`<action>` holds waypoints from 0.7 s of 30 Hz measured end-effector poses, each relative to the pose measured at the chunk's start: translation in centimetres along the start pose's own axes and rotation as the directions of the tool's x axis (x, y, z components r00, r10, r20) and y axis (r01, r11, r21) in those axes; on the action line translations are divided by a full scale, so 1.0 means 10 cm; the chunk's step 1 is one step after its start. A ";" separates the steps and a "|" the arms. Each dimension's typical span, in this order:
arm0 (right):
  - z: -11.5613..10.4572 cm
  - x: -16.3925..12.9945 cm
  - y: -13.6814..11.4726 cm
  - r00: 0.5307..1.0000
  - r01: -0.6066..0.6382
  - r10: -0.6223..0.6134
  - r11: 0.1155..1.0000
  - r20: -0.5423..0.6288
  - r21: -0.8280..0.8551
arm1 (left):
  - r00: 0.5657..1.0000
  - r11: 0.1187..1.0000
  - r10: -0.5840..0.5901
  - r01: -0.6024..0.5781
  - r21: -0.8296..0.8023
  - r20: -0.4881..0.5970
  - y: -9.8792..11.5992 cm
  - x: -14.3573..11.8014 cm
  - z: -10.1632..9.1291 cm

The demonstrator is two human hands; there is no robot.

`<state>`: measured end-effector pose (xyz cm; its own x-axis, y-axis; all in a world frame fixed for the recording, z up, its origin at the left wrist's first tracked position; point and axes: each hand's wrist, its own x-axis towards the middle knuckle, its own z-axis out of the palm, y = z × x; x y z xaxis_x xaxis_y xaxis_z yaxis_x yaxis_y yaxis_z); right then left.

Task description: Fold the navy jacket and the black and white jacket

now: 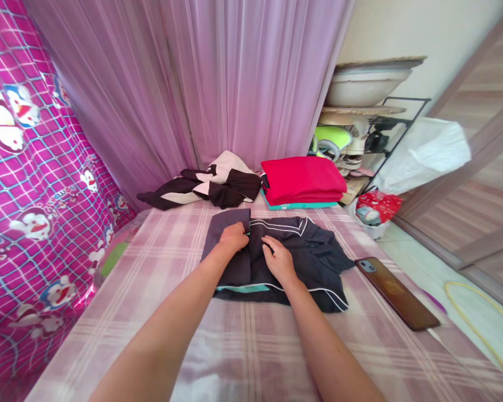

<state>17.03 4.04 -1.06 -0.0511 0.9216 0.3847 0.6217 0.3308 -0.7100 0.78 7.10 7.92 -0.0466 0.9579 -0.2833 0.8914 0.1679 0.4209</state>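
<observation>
Dark jacket [276, 254] w/ white piping, half-folded, flat on plaid bed [243, 346]. Soft, light, limp; best pinched at hems/seams. Left hand [233, 235] grip closed on folded edge; right hand [279, 258] pressing flat, fingers open.

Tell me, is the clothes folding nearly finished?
About halfway, it seems. A folded red stack already sits at the back. The left hand and right hand press on a dark jacket, partly folded. A crumpled black-and-white garment beside the stack looks not yet folded.
</observation>
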 end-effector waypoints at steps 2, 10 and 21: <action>0.02 0.00 0.03 1.000 -0.006 0.006 1.000 -0.007 -0.004 | 0.999 0.999 -0.007 0.009 -0.045 0.040 0.04 0.01 0.04; -0.02 -0.07 0.07 1.000 0.002 -0.001 0.998 0.011 -0.069 | 0.965 0.931 0.260 -0.247 -0.269 0.014 -0.30 -0.07 -0.35; -0.08 0.04 -0.62 0.969 0.228 -0.215 0.968 0.122 -0.104 | 0.909 0.966 0.257 -0.241 0.089 -0.328 -1.25 -0.22 0.19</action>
<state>13.78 2.20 3.96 -0.2785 0.8466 0.4535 0.6715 0.5092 -0.5383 -9.35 2.43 1.62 0.0392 0.9903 0.1333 0.9127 -0.0897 0.3986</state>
